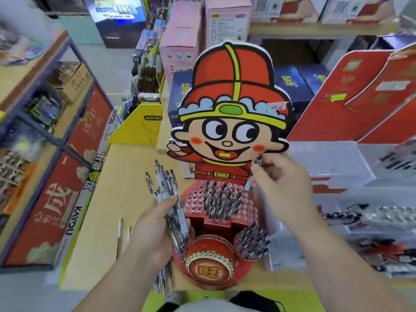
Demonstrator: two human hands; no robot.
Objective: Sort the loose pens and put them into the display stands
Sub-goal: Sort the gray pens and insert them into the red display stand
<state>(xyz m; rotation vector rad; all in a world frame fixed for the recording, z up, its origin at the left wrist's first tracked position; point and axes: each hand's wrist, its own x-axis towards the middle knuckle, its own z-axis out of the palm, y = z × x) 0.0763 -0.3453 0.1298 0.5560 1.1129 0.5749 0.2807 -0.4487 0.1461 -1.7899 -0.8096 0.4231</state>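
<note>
Clenched in the left grip (pixel 153 228) is a bundle of black-and-white patterned pens (pixel 162 183); one matching pen (pixel 248 184) is pinched by the right grip (pixel 279 179) over the red perforated cardboard display stand (pixel 251 210).

Pen bundle (pixel 165 192) in left hand (pixel 153 230), single pen (pixel 248 184) in right hand (pixel 281 183) over display stand (pixel 251 210).

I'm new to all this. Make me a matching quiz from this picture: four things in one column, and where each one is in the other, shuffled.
Things
1. bundle of pens
2. single pen
3. red drum
4. yellow box

Places
A. at the front of the display stand
B. pinched in the right hand
C. farther back, left of the cartoon figure
D. gripped in the left hand

Pairs: 1-D, 2-B, 3-A, 4-C
</note>
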